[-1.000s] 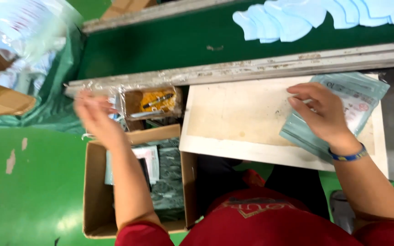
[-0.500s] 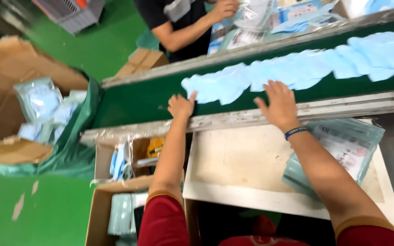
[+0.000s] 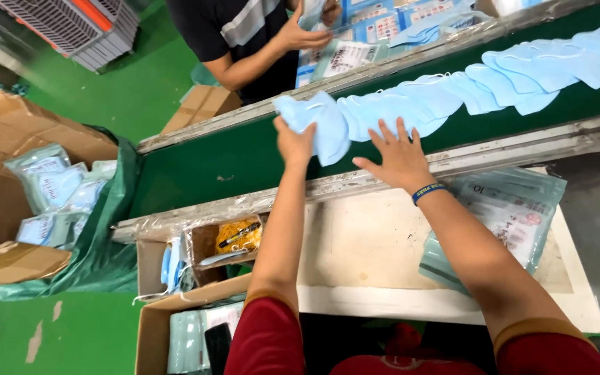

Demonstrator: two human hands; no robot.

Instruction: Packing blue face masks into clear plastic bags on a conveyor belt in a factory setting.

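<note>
A long row of overlapping light blue face masks (image 3: 480, 83) lies on the green conveyor belt (image 3: 196, 167). My left hand (image 3: 294, 144) grips the end masks (image 3: 317, 121) of that row and lifts them off the belt. My right hand (image 3: 397, 156), with a blue wristband, rests flat with fingers spread on the masks just to the right. A stack of clear printed packaging bags (image 3: 508, 222) lies on the white work board (image 3: 369, 250) under my right forearm.
Across the belt a person in a dark shirt (image 3: 244, 35) handles packaged masks. A big cardboard box (image 3: 29, 187) lined with green plastic holds bagged masks at left. Small cardboard boxes (image 3: 175, 326) stand below the board. A grey crate (image 3: 71, 28) is top left.
Both hands have reached from the belt's near rail further onto the belt. My left hand has closed on the end masks and raised them; my right hand now presses on the row.
</note>
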